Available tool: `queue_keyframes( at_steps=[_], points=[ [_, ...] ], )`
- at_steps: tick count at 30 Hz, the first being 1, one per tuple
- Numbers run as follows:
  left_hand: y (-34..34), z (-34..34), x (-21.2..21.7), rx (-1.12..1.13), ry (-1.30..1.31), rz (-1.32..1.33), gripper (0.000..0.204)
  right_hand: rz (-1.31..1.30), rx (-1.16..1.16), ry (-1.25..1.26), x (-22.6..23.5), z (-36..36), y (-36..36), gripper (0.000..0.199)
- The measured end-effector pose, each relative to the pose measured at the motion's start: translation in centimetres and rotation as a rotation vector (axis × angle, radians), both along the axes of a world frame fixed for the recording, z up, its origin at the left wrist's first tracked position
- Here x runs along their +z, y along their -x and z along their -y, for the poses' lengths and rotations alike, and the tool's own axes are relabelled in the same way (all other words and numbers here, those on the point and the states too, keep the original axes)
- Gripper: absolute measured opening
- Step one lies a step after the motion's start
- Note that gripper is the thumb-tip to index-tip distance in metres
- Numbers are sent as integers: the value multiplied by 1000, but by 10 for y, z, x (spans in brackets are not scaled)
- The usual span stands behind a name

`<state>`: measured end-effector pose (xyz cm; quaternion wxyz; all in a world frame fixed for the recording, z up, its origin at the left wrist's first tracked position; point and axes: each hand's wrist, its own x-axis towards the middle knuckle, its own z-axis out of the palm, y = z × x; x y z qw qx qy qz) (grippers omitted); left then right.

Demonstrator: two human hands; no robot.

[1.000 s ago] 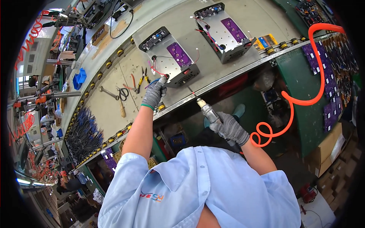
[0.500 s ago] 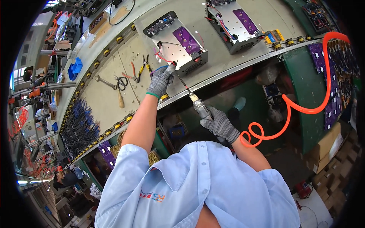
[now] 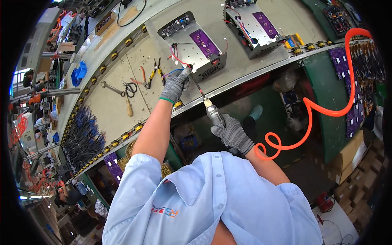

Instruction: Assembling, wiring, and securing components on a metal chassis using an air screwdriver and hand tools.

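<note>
My right hand [image 3: 232,132], in a grey knit glove, grips a silver air screwdriver [image 3: 214,115]. Its long thin bit points up and left to the near corner of an open metal chassis [image 3: 188,58]. At that corner my left hand [image 3: 174,84], gloved too, has thumb and fingers pinched close to the bit tip, among red and blue wires [image 3: 173,72]. What lies between those fingers is hidden. On the chassis sit a purple circuit board [image 3: 205,43] and a dark board [image 3: 176,27] at the far end.
A second chassis [image 3: 254,30] stands to the right. Pliers [image 3: 152,73], scissors [image 3: 130,90] and a wrench [image 3: 112,88] lie left of my hand. Dark cables [image 3: 83,134] are heaped farther left. The screwdriver's orange coiled hose [image 3: 326,112] loops right. Rollers [image 3: 129,42] line the bench.
The near chassis appears slightly lower and farther right in the picture. My right hand and the screwdriver have shifted a little left. Both hands keep their grips.
</note>
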<state>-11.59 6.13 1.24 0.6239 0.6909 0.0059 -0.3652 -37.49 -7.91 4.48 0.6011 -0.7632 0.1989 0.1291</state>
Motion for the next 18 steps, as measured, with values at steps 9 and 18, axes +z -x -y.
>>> queue_keyframes(
  at_steps=[9,18],
  points=[
    [26,-32,-3,326,361,-503,44,-162,32,-257,7,18,6,51],
    [52,-55,32,137,431,-361,41,52,163,-133,50,39,40,58]
  ],
)
